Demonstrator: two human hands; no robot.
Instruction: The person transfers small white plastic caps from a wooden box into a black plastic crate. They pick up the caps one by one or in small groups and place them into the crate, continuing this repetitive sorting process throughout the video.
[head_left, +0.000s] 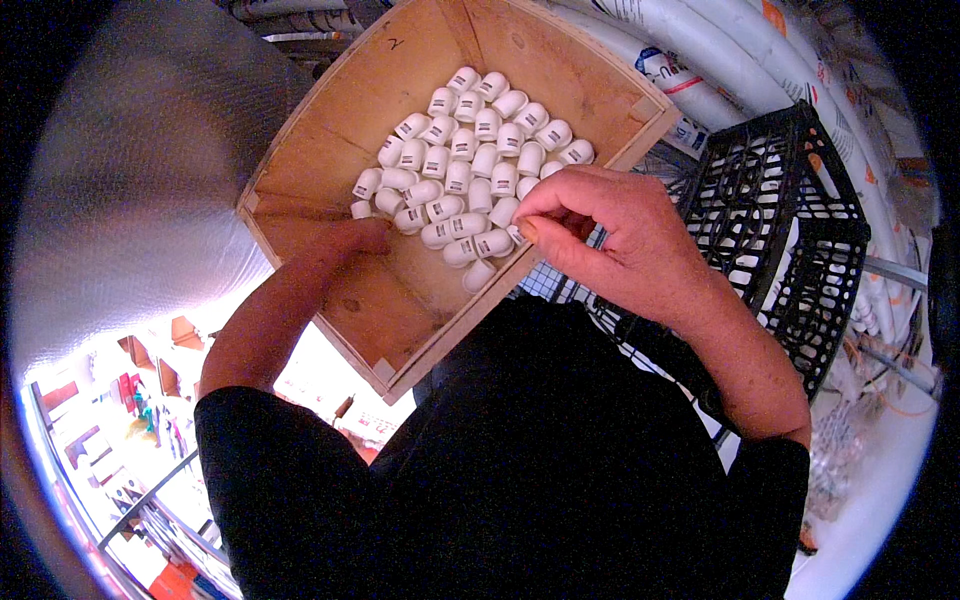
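Observation:
A shallow wooden box (442, 315) is tilted before me, with many small white dome-ended caps (457, 176) in a loose layer on its floor. Most caps bear a small dark printed mark. My left hand (367, 236) reaches in over the near left wall, down by the caps at the left; its fingers are in shadow and partly hidden. Over the box's right rim, my right hand (622, 232) has thumb and forefinger tips brought together. A white cap (517, 235) shows right at those tips, partly covered by the thumb; whether it is gripped is unclear.
Black plastic crates (750, 202) with lattice walls stand to the right. Behind them lie stacked white printed sacks (720, 45). A silvery sheet (142, 187) hangs at the left. Below it, a brightly lit area holds mixed goods (142, 405) and a dark metal frame (150, 499).

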